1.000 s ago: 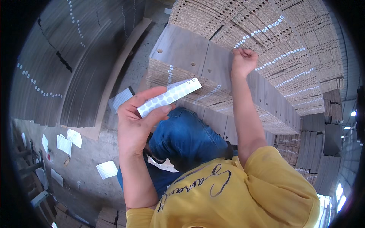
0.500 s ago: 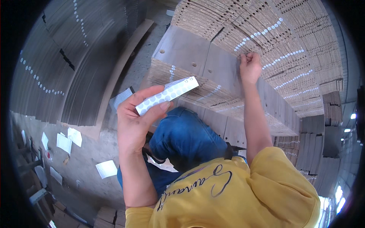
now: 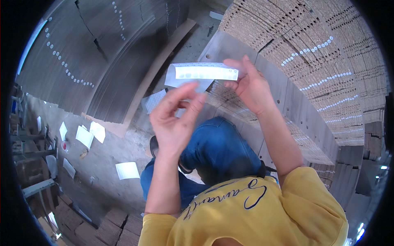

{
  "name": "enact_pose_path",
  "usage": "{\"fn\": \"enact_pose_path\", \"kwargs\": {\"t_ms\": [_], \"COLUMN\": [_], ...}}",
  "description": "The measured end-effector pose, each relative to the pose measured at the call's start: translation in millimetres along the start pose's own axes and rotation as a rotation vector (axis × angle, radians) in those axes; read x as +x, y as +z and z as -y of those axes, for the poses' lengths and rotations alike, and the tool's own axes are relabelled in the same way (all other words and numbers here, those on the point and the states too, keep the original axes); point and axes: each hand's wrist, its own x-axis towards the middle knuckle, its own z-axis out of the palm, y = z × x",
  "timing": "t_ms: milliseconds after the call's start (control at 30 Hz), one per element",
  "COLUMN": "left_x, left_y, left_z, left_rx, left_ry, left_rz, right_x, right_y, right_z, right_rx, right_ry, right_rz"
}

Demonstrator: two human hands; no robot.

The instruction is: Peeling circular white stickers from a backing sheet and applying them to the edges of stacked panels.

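A folded white sheet of round stickers (image 3: 205, 72) is held out in front of me, its right end pinched between the thumb and fingers of my right hand (image 3: 255, 91). Its pale lower flap hangs below the sticker row. Just under the flap, my left hand (image 3: 174, 119) has its fingers loosely bent, with a gap between thumb and forefinger. The fingertips are slightly blurred, and nothing I can make out is between them. Beyond my right hand stands a large stack of boards (image 3: 295, 41), with rows of round white stickers along the drilled edges.
Another tall board stack (image 3: 74, 41) with sticker rows rises at the left. Several loose paper sheets, including one (image 3: 127, 170), lie on the concrete floor (image 3: 106, 151). My bent knees (image 3: 223, 143) are below my hands. A metal frame (image 3: 39, 188) stands at the lower left.
My right hand has come away from the board edges and taken the sticker sheet's right end. My left hand has let go and dropped just below it. The view has shifted.
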Motion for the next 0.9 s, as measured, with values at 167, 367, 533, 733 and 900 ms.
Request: {"fn": "enact_pose_path", "kwargs": {"t_ms": [167, 367, 533, 733, 900], "left_x": [-4.7, 3.0, 0.6, -1.5, -2.4], "left_y": [12.6, 16.7, 16.6, 24.4, 25.4], "left_z": [2.9, 2.1, 4.1, 2.2, 3.4], "left_rx": [-0.16, -0.281, -0.142, -0.091, -0.1], "left_ry": [-0.321, -0.495, -0.43, -0.387, -0.416], "left_rz": [0.281, 0.144, 0.206, 0.155, 0.133], "right_x": [-10.8, -24.6, -24.0, -28.5, -33.6], "right_y": [23.1, 24.0, 27.5, 28.9, 21.7], "right_z": [-1.6, 17.5, 35.5, 36.3, 23.1], "right_rx": [-0.126, -0.649, -1.17, -1.419, -1.382], "right_ry": [0.0, -0.148, -0.721, -0.77, -0.782], "right_rz": [0.14, 0.149, 0.365, 0.502, 0.419]}}
